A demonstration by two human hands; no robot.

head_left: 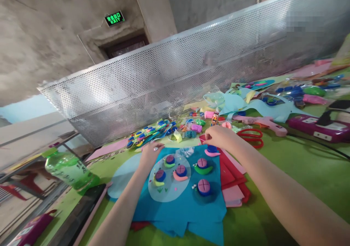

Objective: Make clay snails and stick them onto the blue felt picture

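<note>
- Sitting at approx 11 o'clock of the blue sheet (164,216): L hand (151,152), by its far edge; a tiny whitish bit shows at the fingertips, but can't tell if the L grip is pinching it or released.
- R hand (214,135) at approx 1 o'clock, fingers bent down next to a small red piece (202,138); fingertips partly hidden, so can't tell whether the R grip holds anything.
- Pale oval (166,197) on the sheet bears 3 clay snails w/ blue-and-purple shells: green snail (170,160) at its 12, yellow snail (159,176) at 9, pink snail (181,171) at approx 2.
- Off the oval, toward 3 o'clock: dk-green snail (202,164), then a shell piece (203,187) nearer the wearer. Another w/ pink base, the blue-top snail (212,150), is just below R hand.
- Clear wrap (186,152) at 12, btwn the hands.
- Red sheets (231,171) at 3 o'clock, beside the blue sheet; red scissors handles (253,138) at approx 2, near R forearm.
- Small toy figure (215,118) just beyond R hand.
- Pile of decorated pieces (150,132) at 11, past L hand.
- Green bottle (71,171) at 9 o'clock on the green surface (303,158).
</note>
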